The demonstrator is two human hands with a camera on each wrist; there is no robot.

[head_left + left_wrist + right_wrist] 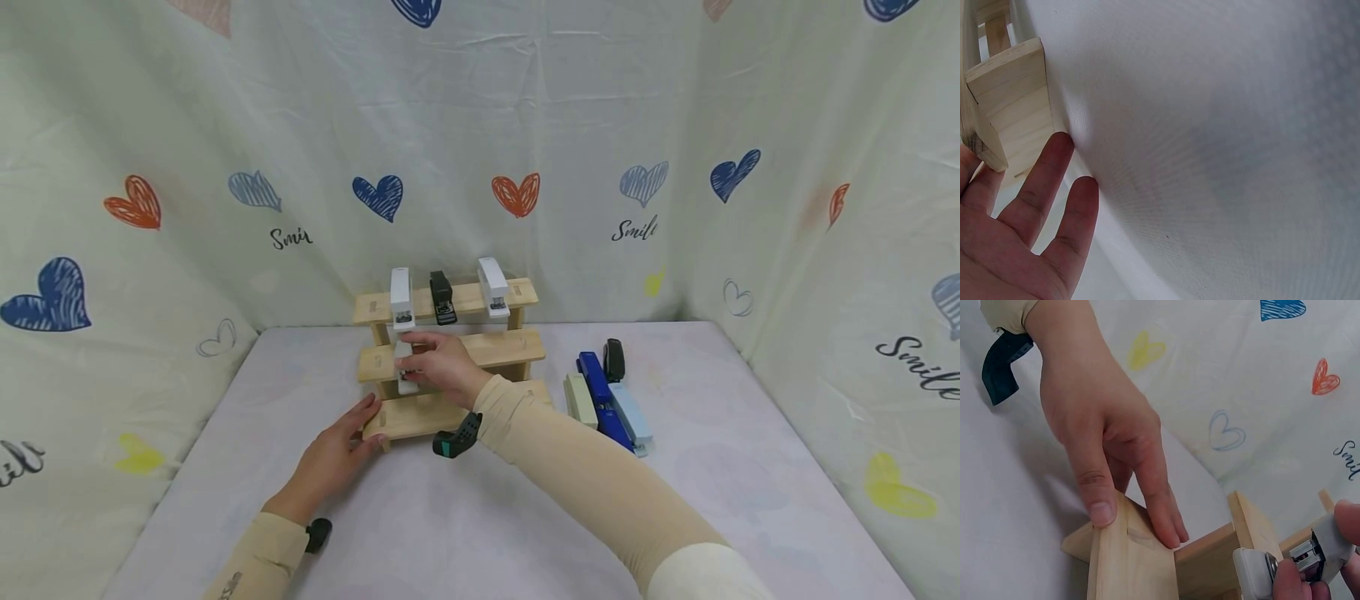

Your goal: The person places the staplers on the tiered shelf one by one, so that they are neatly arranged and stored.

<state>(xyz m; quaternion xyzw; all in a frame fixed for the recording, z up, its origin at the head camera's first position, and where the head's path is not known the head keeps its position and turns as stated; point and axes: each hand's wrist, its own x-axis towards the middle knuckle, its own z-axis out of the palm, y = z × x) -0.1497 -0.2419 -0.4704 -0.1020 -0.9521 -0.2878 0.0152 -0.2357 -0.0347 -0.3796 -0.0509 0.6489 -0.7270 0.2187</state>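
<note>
White stapler at the middle shelf's nine-o'clock end looked stiff, light; I judged its sides safest. Right grip pinched it, left grip the bottom shelf.

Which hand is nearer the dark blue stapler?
Right. The right hand holds a white stapler at the middle shelf, left of the dark blue stapler; the left hand grips the bottom shelf, farther left.

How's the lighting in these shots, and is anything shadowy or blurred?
Head: soft, fairly even light, a faint shadow beside the left hand; left wrist: the table looks blurred, dimmer toward the right edge; right wrist: soft shadow beside the shelf.
</note>
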